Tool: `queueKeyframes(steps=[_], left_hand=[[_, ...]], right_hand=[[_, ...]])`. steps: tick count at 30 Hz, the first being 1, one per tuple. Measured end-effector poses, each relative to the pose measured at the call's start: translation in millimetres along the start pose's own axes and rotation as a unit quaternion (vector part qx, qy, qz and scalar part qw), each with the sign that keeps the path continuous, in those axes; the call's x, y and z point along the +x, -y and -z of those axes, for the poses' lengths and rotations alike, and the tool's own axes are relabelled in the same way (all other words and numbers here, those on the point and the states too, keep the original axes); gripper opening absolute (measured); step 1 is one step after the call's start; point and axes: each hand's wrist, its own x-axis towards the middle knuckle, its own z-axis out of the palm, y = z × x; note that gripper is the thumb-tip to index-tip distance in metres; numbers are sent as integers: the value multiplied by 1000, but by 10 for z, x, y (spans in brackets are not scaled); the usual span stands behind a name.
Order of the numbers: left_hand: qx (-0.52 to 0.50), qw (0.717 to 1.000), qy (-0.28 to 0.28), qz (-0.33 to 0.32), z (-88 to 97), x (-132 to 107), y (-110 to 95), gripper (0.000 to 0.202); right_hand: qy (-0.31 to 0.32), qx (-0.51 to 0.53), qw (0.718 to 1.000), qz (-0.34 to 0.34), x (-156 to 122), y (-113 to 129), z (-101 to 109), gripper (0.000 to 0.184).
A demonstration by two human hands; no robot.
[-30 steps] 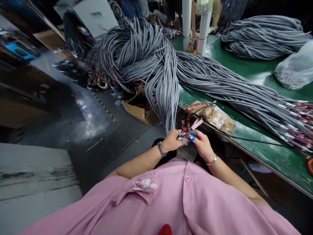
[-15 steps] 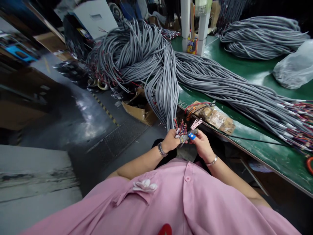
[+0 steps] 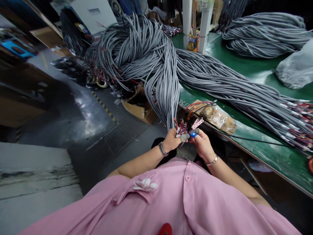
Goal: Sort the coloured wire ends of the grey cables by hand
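My left hand [image 3: 171, 141] is closed around the ends of a bundle of grey cables [image 3: 168, 98]. Thin coloured wires [image 3: 180, 127] fan out of those ends just above my fingers. Close beside it, my right hand [image 3: 203, 145] is pinched, its fingertips meeting the left ones; whatever lies between them is too small to make out. Grey coverings wrap some fingertips, and a blue wrap [image 3: 193, 134] is around my right thumb. A pink clip [image 3: 197, 123] shows just beyond my right fingers, at the table edge.
A green table [image 3: 246, 68] runs along the right, bearing long grey cables [image 3: 232, 88], a coil [image 3: 266, 34] and a plastic bag [image 3: 295, 67]. A taped cardboard piece [image 3: 220, 119] lies at its edge. An open carton [image 3: 139, 106] stands on the floor.
The view has shifted slightly. Both hands stay together at the cable ends, with only small movements of my right thumb and fingertips.
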Motion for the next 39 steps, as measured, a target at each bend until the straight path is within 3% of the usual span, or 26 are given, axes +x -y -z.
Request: queueKeyframes(steps=[9,14,20,26,32,39], left_hand=[[-2,1000,-8,-9,-4,-18,-19,36],[11,1000,-17,-1,-8,-11,-26,37],[-28,999,39,0,3,3,-75,32],[-44,999,-12,29,86,-54,-100,36],[-117,992,-33,28,24,-28,-154,38],[-114,992,18,39,-26,70,-225,38]], right_hand=[[16,-48,999,-17,-1,101,-41,19],[-14,9,1000,-13,-24,13,-55,15],[-18,92,994,-49,38,-18,-120,18],[-80,149,984,-53,120,23,44,25],[-23,150,986,-74,217,74,174,50],[4,145,987,-65,319,199,110,39]])
